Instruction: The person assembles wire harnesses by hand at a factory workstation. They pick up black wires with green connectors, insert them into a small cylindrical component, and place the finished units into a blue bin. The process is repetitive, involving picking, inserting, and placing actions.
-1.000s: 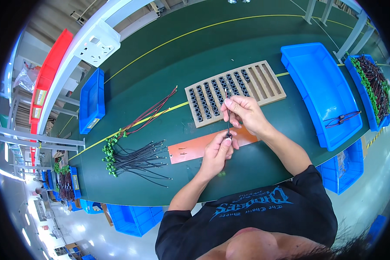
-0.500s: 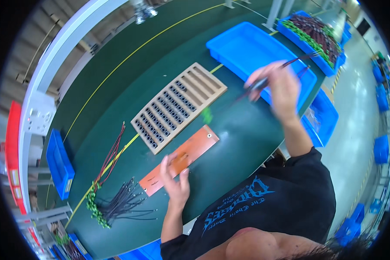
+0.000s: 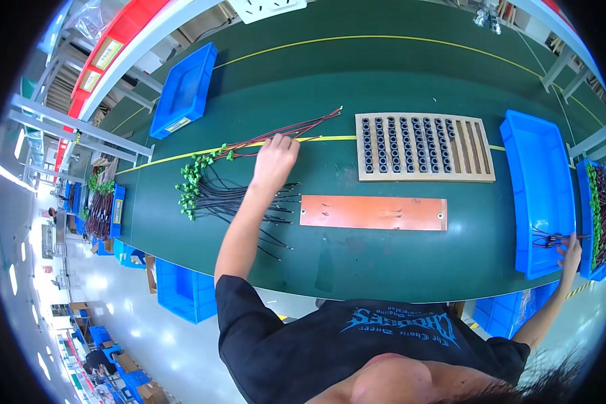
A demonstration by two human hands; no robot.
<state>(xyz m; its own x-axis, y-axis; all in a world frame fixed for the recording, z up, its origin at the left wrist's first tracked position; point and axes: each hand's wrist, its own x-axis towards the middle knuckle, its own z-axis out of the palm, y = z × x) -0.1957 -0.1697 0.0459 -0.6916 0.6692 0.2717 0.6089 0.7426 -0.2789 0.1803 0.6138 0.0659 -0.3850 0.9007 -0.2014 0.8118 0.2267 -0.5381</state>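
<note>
On the green desk [image 3: 384, 269], left of centre: red wires [image 3: 320, 122], passing beneath the fingers of the left hand [image 3: 280, 153], their ends showing beyond it to the right. Left hand: bent downward, fingertips hidden; whether it grips cannot be told. Black wires [image 3: 232, 195] with green connectors [image 3: 190, 190]: fanned on its near side, partly beneath the forearm. Far right, near end of the blue tray [image 3: 542, 175]: dark wires [image 3: 549, 240], right at the right hand [image 3: 570, 253]; its hold, unclear. Between the hands: orange strip [image 3: 374, 213]; wooden rack [image 3: 424, 177] of black cylinders [image 3: 391, 145].
</note>
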